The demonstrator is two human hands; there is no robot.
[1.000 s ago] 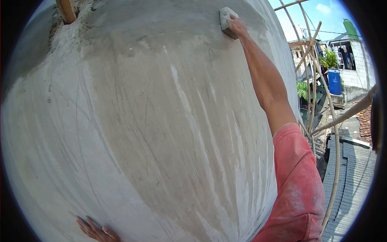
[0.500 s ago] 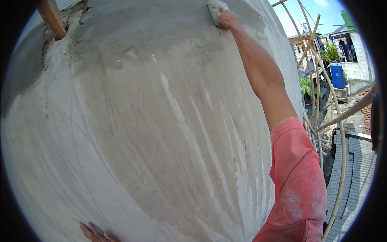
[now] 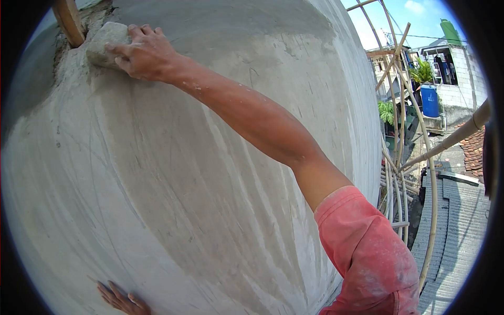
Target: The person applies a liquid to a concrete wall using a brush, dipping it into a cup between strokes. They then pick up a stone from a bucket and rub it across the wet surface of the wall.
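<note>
My right hand [image 3: 149, 55] grips a grey sponge-like block [image 3: 106, 43] and presses it to the plastered wall [image 3: 173, 168] at upper left. The block lies just below and right of a wooden beam [image 3: 68, 23] that sticks out of a rough gap in the plaster. Darker, damp-looking plaster spreads across the top, with pale streaks running down below it. At the bottom left, my left hand [image 3: 125, 302] rests against the wall with fingers stretched out, holding nothing; its lower part is cut off by the frame edge.
Bamboo scaffold poles [image 3: 431, 205] stand to the right, one thick pole [image 3: 451, 144] slanting toward me. Far below lie a corrugated roof [image 3: 457, 231] and a tiled roof [image 3: 472, 152]. A blue barrel [image 3: 429, 101] stands by a white block building [image 3: 462, 79].
My right hand has swept the block from the top right of the wall leftward and slightly down, to beside the beam. My left hand remains on the wall, and the view has shifted a little.
</note>
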